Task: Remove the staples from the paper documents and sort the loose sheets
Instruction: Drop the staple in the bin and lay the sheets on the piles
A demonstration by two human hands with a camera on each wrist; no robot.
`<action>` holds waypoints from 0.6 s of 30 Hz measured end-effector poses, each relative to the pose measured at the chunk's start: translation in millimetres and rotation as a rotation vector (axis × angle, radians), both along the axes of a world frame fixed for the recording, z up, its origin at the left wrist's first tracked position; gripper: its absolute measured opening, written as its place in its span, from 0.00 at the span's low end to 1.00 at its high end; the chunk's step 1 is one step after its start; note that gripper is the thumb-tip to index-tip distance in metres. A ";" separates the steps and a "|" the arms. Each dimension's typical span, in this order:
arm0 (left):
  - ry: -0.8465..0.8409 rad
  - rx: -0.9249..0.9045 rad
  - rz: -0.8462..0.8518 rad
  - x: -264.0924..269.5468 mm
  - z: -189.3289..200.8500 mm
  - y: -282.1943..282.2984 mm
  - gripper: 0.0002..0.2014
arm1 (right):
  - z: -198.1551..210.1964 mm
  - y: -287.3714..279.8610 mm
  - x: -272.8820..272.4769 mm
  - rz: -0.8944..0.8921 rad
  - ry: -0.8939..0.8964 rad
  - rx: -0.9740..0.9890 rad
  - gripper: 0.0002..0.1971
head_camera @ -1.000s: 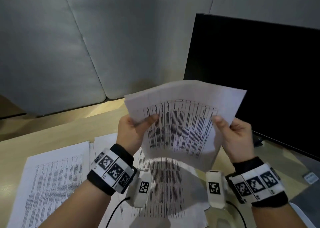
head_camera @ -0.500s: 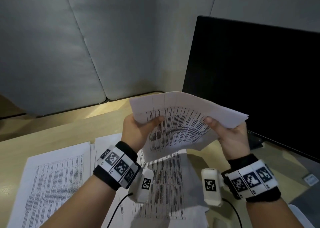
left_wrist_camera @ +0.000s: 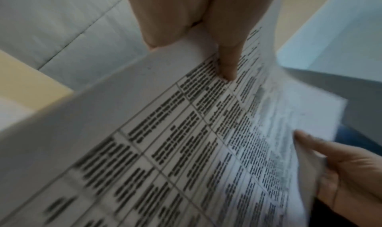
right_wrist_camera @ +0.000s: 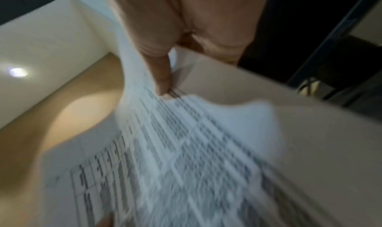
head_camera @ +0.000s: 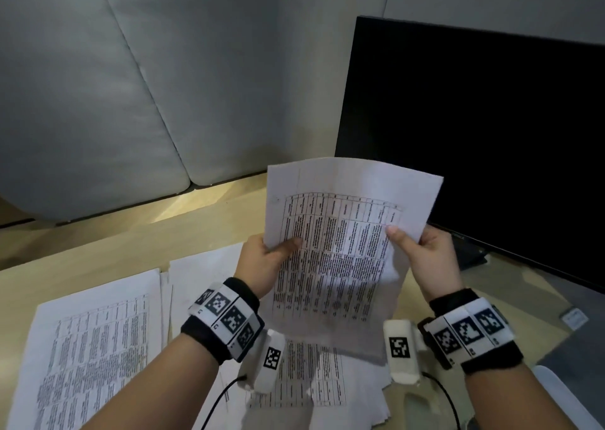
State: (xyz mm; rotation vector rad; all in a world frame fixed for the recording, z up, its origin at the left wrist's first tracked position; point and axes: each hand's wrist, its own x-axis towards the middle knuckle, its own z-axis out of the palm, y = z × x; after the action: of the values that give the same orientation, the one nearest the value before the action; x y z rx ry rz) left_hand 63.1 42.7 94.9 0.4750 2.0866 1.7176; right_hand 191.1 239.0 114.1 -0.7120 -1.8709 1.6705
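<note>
Both hands hold a printed paper document (head_camera: 343, 249) upright in the air above the desk. My left hand (head_camera: 265, 262) pinches its left edge, thumb on the front. My right hand (head_camera: 422, 253) pinches the right edge the same way. In the left wrist view the left thumb (left_wrist_camera: 227, 57) presses on the printed table of the document (left_wrist_camera: 165, 132), and the right hand (left_wrist_camera: 341, 165) shows at the far edge. In the right wrist view the right thumb (right_wrist_camera: 161, 76) lies on the blurred document (right_wrist_camera: 186, 148). No staple or staple remover is visible.
More printed sheets lie on the wooden desk (head_camera: 98, 253): one stack (head_camera: 88, 351) at the left, several loose pages (head_camera: 301, 377) under the hands. A black monitor (head_camera: 474, 135) stands at the right, a grey padded panel (head_camera: 131, 86) behind.
The document has been turned from lying wide across the hands to standing tall and flatter. Both hands stayed on its edges and shifted slightly.
</note>
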 end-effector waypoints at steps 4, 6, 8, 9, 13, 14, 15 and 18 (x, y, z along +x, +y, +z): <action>-0.077 -0.153 0.020 7.8 -29.1 -0.8 0.03 | -64.2 54.5 24.9 -0.230 -0.610 0.254 0.15; -0.098 -0.204 0.011 12.2 -39.7 -3.0 0.06 | -99.4 75.9 46.9 -0.223 -1.115 0.363 0.19; -0.110 -0.251 -0.025 15.2 -47.6 -3.3 0.09 | -133.6 96.0 71.1 -0.152 -1.408 0.386 0.21; -0.119 -0.264 -0.041 17.0 -49.8 -2.7 0.09 | -142.0 98.9 82.2 -0.067 -1.499 0.380 0.23; -0.165 -0.259 -0.064 23.3 -54.3 1.2 0.13 | -128.4 88.0 86.8 -0.097 -1.482 0.360 0.20; -0.165 -0.257 -0.067 24.5 -54.8 2.1 0.14 | -131.1 91.6 85.3 -0.038 -1.461 0.395 0.18; -0.165 -0.260 -0.071 25.6 -54.8 2.9 0.15 | -125.4 88.5 84.5 0.029 -1.496 0.403 0.15; -0.163 -0.241 -0.083 27.2 -54.0 4.9 0.18 | -128.1 89.7 88.1 0.131 -1.494 0.480 0.12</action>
State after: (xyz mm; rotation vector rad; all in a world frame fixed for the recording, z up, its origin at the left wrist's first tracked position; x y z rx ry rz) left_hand 90.3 47.6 40.9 0.3315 2.0889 1.3870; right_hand 279.2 328.7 -14.0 -1.9091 -3.0916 0.4746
